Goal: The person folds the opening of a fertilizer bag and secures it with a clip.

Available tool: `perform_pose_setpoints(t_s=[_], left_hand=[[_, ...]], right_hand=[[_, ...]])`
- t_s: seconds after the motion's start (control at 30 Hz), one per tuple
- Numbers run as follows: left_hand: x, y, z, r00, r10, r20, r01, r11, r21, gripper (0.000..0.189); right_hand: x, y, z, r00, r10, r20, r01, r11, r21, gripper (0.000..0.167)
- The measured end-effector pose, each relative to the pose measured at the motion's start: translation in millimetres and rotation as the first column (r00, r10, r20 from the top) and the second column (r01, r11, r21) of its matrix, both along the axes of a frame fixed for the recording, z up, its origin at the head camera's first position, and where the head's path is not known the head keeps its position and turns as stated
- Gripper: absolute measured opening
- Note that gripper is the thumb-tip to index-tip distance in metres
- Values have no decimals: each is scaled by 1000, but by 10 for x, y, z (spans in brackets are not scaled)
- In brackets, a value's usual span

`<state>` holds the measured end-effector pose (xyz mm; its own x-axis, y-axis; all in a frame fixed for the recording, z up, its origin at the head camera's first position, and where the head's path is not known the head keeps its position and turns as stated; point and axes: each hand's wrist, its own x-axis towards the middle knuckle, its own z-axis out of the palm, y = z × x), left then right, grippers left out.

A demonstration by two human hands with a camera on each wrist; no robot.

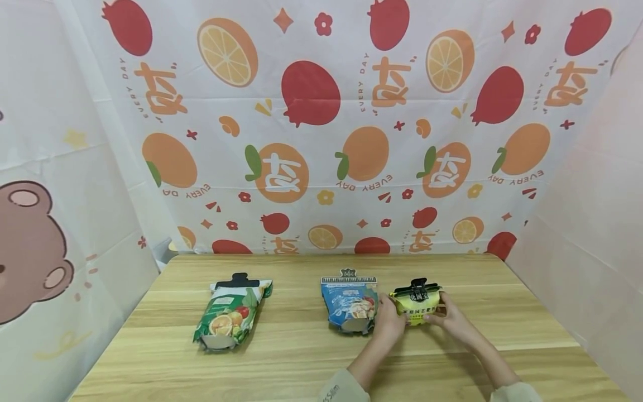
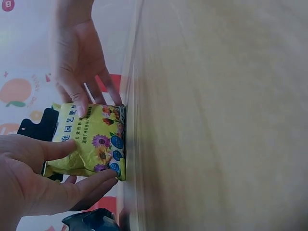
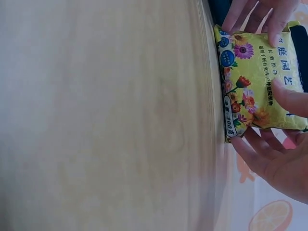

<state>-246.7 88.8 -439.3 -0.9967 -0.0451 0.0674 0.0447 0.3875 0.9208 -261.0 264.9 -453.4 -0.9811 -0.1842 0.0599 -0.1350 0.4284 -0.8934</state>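
Note:
A yellow fertilizer bag (image 1: 417, 307) printed with flowers stands upright on the right part of the table, its top pinched in a black clip (image 1: 418, 287). My left hand (image 1: 389, 321) grips the bag's left side, the thumb (image 2: 60, 149) lying on its front. From the right side my right hand (image 1: 454, 321) holds it too, with its thumb (image 3: 288, 98) across the printed front and fingers behind and along the edge. In both wrist views the bag's lower edge is right at the tabletop (image 3: 120, 115).
Just left of my left hand is a blue bag (image 1: 349, 307) with a piano-key-patterned clip (image 1: 348, 278). Farther left lies a green bag (image 1: 228, 318) with fruit pictures and a black clip (image 1: 240, 280). A fruit-print curtain (image 1: 311, 167) hangs behind the table.

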Motion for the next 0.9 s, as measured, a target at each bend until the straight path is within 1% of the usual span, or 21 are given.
perform_pose_setpoints(t_s=[0.17, 0.37, 0.5, 0.6, 0.7, 0.83, 0.9], left_hand=[[-20, 11, 21, 1000, -3, 11, 3, 1000, -1, 40], [-28, 67, 7, 1000, 13, 15, -13, 1000, -3, 40], [-22, 128, -19, 1000, 17, 4, -17, 999, 31, 37], [-21, 186, -41, 1000, 13, -6, -12, 997, 82, 35], [-25, 246, -51, 1000, 20, -10, -19, 995, 102, 34], [-32, 305, -55, 1000, 25, -10, -24, 996, 84, 34], [-22, 321, -54, 1000, 6, -5, -6, 997, 73, 34]], right_hand=[[-3, 20, 12, 1000, -13, 14, 12, 1000, 20, 72], [-7, 73, 6, 999, -33, 42, 33, 999, 11, 65], [-6, 131, 11, 998, -40, 43, 39, 999, 21, 66], [2, 176, 19, 998, -44, 48, 43, 999, 24, 67], [4, 223, 18, 997, -47, 54, 46, 999, 17, 68], [-11, 288, 2, 997, -45, 66, 45, 999, -1, 68], [-14, 326, -7, 996, -50, 70, 50, 999, 1, 69]])
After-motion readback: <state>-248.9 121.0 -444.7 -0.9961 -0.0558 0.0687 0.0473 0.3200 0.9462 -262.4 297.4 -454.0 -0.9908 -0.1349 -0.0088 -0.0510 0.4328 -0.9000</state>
